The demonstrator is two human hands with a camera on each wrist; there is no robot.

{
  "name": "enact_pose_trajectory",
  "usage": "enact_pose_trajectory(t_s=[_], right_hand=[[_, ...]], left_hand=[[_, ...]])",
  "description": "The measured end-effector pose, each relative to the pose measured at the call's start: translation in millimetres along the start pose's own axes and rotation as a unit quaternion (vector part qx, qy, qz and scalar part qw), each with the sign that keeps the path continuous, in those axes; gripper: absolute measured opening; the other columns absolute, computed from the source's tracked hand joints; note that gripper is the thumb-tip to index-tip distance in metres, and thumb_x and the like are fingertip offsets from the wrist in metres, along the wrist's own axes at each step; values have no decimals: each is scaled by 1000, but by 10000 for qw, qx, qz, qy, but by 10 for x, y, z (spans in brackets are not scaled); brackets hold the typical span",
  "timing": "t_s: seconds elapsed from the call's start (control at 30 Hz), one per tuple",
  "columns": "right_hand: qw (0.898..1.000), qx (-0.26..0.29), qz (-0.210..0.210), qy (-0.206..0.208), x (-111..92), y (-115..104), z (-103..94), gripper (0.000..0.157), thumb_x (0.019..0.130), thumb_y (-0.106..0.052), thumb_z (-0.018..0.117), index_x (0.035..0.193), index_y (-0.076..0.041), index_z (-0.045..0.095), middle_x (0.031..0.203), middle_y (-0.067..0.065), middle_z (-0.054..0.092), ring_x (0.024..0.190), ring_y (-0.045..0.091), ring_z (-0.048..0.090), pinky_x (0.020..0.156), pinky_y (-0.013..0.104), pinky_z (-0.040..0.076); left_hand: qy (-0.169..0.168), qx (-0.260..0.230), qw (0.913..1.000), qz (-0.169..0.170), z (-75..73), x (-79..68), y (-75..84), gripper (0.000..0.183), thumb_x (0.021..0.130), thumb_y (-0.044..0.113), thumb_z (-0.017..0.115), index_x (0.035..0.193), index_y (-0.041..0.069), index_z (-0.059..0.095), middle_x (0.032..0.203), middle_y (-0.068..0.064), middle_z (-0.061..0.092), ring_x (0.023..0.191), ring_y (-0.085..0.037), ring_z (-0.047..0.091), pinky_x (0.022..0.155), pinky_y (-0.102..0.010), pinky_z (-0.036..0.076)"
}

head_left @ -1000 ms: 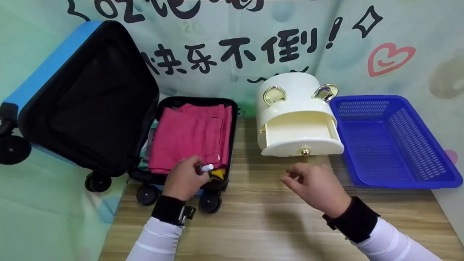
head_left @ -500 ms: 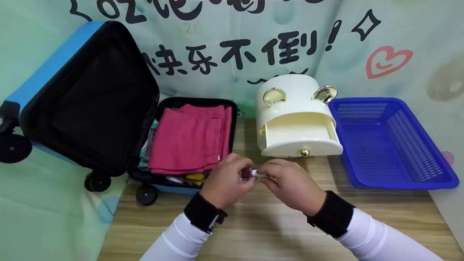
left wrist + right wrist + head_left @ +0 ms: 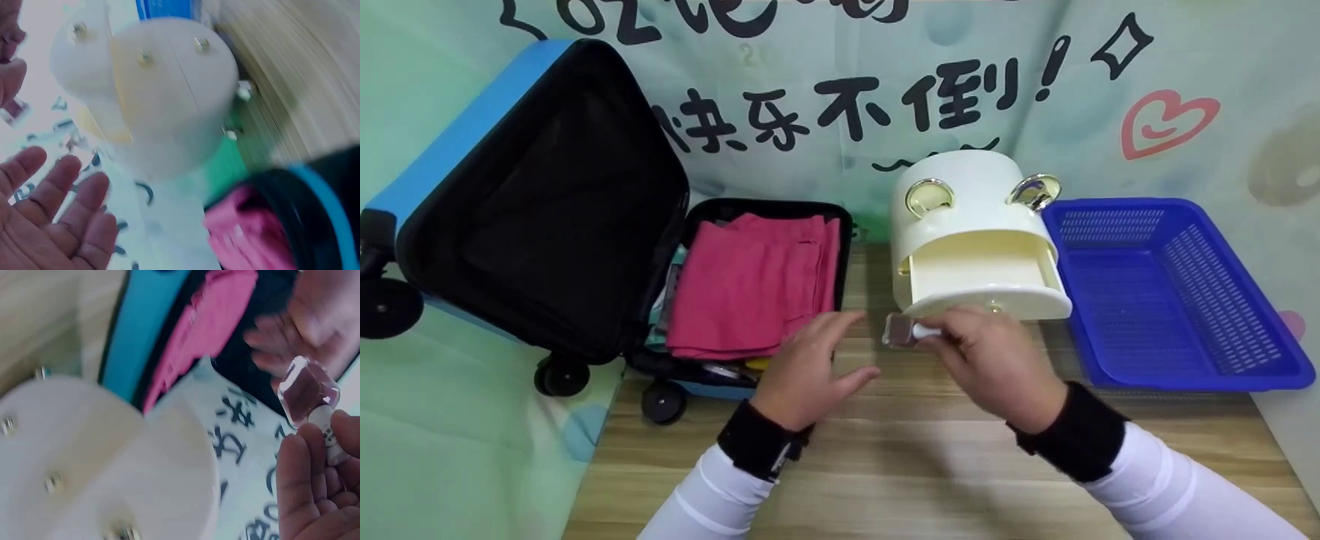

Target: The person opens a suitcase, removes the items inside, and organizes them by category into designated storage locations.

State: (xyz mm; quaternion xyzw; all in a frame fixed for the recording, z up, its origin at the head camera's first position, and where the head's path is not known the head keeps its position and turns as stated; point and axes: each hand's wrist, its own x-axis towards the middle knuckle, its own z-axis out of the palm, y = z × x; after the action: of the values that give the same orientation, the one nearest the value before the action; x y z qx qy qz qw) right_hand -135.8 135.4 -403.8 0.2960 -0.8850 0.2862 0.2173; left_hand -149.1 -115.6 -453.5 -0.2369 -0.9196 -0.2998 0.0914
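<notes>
Nail polish bottle [image 3: 899, 331] held sideways by the right hand [image 3: 1003, 369], just in front of the pulled-out drawer [image 3: 982, 276] of a rounded white cabinet [image 3: 971, 169]. Grasp is a pinch: thumb and fingers on the white cap [image 3: 320, 417], dark lettering visible on it in the right wrist view. Squarish clear glass, dark reddish-brown contents, glass end pointing toward the left hand [image 3: 804, 375].

Left hand released, fingers extended, thumb spread, apart from the bottle; seen from above, it overlaps the near right corner of a blue suitcase [image 3: 480, 120]. Suitcase lid raised at left, black lining showing. Folded pink garment [image 3: 750, 285] inside; yellow item [image 3: 757, 364] at the near edge, too covered to identify.

Cabinet bears two round gold-rimmed ears [image 3: 928, 198]. Blue perforated basket [image 3: 1155, 315] beside it, on the right. Wood-grain tabletop [image 3: 885, 487] below. Printed backdrop [image 3: 1080, 120] behind: black characters, red heart outline.
</notes>
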Motion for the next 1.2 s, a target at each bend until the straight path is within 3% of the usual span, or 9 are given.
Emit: enact_pose_trajectory(t_s=[0.1, 0.23, 0.4, 0.5, 0.63, 0.83, 0.93, 1.1, 1.2], right_hand=[[9989, -91, -30, 464, 54, 55, -184, 15, 91, -5, 80, 106, -3, 78, 97, 8, 80, 84, 23, 76, 77, 41, 63], [9940, -339, 72, 1041, 131, 189, -414, 16, 88, -1, 81, 104, 0, 78, 93, 11, 80, 78, 24, 74, 71, 38, 59], [9863, -595, 849, 1280, 216, 434, -603, 17, 93, -6, 79, 109, -1, 80, 89, 14, 77, 74, 18, 63, 66, 18, 40], [9826, -603, 1302, 1181, 235, 598, -640, 17, 96, -10, 77, 111, -2, 81, 87, 14, 75, 72, 15, 56, 63, 14, 33], [9808, -572, 1654, 859, 219, 782, -641, 19, 98, -14, 76, 112, -3, 81, 86, 13, 75, 68, 11, 52, 59, 15, 33], [9743, -444, 2203, 124, 221, 971, -631, 26, 101, -21, 72, 118, -3, 79, 97, 17, 79, 74, 18, 61, 58, 17, 39], [9669, -378, 2510, -270, 238, 1047, -637, 29, 102, -25, 70, 119, -3, 78, 106, 20, 79, 85, 26, 66, 66, 24, 45], [9626, -485, 2562, -731, 277, 1160, -637, 27, 101, -23, 70, 116, -3, 80, 113, 21, 78, 100, 35, 69, 78, 41, 48], [9596, -502, 2597, -963, 303, 1215, -633, 28, 100, -24, 70, 116, -3, 80, 116, 21, 78, 105, 37, 69, 82, 44, 49]], left_hand=[[76, 292, 9992, -265, -82, -39, -170, 81, 92, 54, 78, 157, 15, 48, 154, -8, 58, 145, -29, 53, 120, -58, 41], [169, 575, 9960, -661, -190, -84, -398, 83, 93, 57, 74, 158, 13, 48, 158, -11, 53, 151, -35, 45, 124, -63, 31], [145, 728, 9899, -1209, -305, -163, -660, 83, 95, 56, 73, 159, 12, 46, 161, -15, 49, 155, -43, 36, 127, -66, 22], [75, 732, 9857, -1517, -351, -233, -795, 84, 95, 55, 73, 160, 11, 44, 162, -17, 47, 156, -48, 31, 127, -67, 20], [56, 734, 9812, -1786, -386, -330, -958, 84, 96, 54, 73, 160, 9, 44, 163, -21, 45, 156, -51, 28, 126, -69, 17], [107, 794, 9750, -2073, -425, -451, -1165, 83, 97, 52, 72, 160, 6, 43, 163, -24, 43, 155, -53, 27, 126, -71, 16], [97, 825, 9718, -2209, -446, -494, -1240, 83, 97, 52, 71, 159, 5, 43, 163, -26, 42, 155, -53, 25, 126, -70, 15], [15, 867, 9665, -2417, -466, -557, -1328, 85, 98, 52, 70, 161, 4, 40, 164, -28, 38, 156, -56, 20, 126, -71, 13], [-7, 840, 9636, -2539, -465, -583, -1357, 85, 98, 51, 70, 161, 4, 39, 165, -28, 36, 157, -58, 17, 125, -73, 12]])
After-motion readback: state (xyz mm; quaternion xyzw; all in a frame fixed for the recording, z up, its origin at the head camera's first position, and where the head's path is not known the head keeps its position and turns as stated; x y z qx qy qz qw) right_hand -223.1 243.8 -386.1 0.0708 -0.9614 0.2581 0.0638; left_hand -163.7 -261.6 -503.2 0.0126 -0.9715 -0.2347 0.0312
